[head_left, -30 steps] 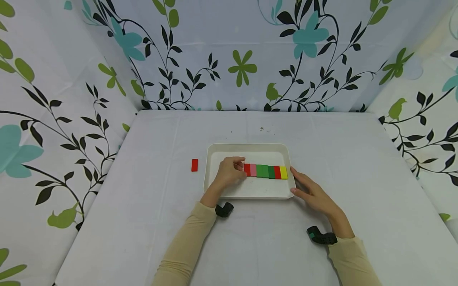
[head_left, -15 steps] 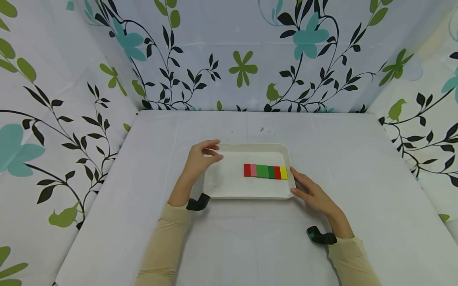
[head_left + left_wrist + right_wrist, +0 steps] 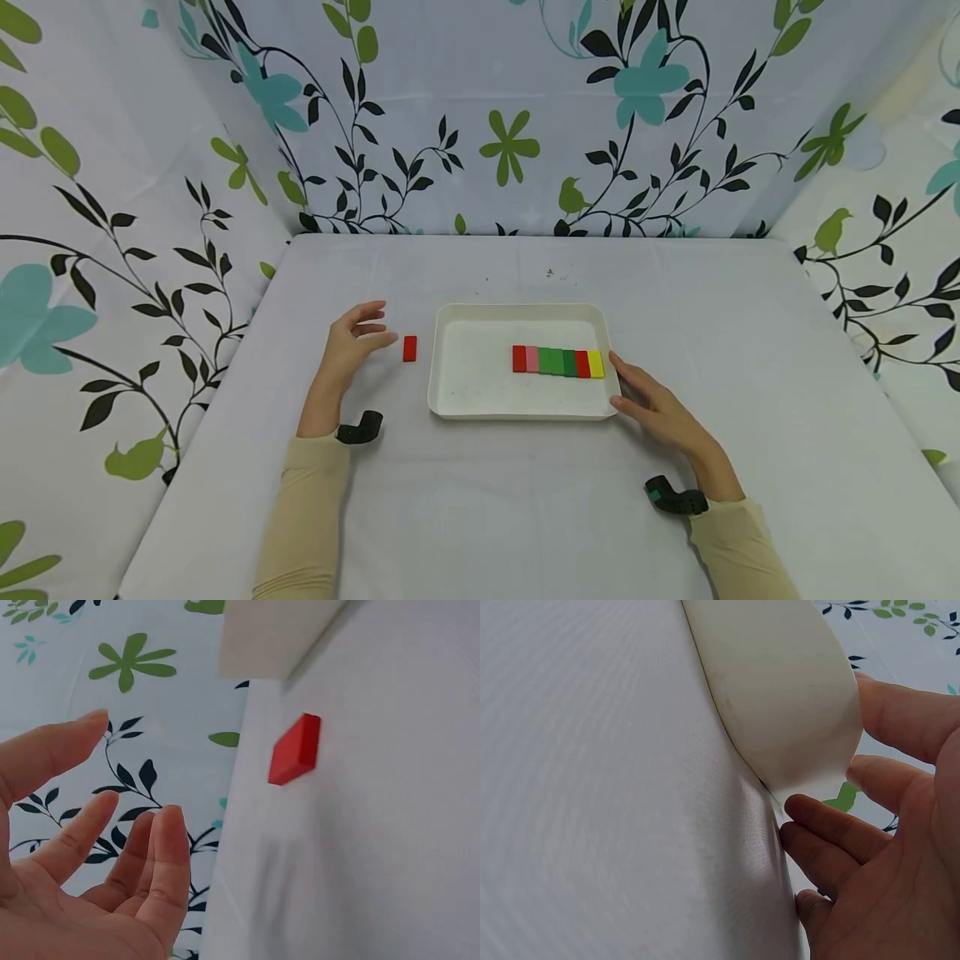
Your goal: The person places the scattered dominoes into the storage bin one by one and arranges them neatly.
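A small red block (image 3: 409, 348) lies on the white tablecloth, left of a shallow white tray (image 3: 472, 375). Just left of that block hovers my left hand (image 3: 351, 348), thumb and fingers spread apart with nothing between them. In the left wrist view a gap shows between the fingers and the red block (image 3: 296, 750). Inside the tray, a row of flat coloured blocks (image 3: 558, 361) runs to the right wall: red, pink, greens, red, yellow. My right hand (image 3: 660, 408) touches the tray's right end with extended fingertips. The right wrist view shows them against the tray's outer wall (image 3: 780, 690).
The tablecloth (image 3: 480, 500) covers a wide table. Patterned curtains (image 3: 420, 117) with leaves and flowers close off the back and both sides. A few dark specks (image 3: 551, 273) show behind the tray.
My left hand has left the block row in the tray and moved left over the rim, past the loose red block, uncovering it again. My right hand stays at the tray.
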Demonstrator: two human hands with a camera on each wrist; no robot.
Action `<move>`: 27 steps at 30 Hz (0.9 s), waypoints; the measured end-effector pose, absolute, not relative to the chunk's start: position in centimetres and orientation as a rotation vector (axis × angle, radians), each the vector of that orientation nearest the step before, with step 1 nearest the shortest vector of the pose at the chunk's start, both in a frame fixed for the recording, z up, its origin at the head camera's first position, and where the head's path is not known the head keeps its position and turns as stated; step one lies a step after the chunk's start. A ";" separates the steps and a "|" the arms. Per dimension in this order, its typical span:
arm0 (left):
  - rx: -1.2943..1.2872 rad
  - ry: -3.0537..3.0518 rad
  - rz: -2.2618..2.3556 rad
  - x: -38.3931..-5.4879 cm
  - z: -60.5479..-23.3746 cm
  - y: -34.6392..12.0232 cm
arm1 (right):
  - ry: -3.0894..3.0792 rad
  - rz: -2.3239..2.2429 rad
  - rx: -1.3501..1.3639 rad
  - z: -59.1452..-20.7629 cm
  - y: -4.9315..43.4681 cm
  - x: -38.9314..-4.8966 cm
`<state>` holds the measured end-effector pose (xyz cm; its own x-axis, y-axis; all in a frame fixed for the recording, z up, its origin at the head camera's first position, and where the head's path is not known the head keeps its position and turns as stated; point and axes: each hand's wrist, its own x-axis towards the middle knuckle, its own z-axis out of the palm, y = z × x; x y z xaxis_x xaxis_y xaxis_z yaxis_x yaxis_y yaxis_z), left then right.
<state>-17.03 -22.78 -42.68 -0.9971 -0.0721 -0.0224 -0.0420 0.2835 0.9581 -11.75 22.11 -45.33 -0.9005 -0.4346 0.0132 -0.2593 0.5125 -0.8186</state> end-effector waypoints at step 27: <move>-0.158 -2.685 -1.764 -18.1 -47.7 -22.9 | 2.557 -1.345 -0.564 -47.4 22.9 -12.6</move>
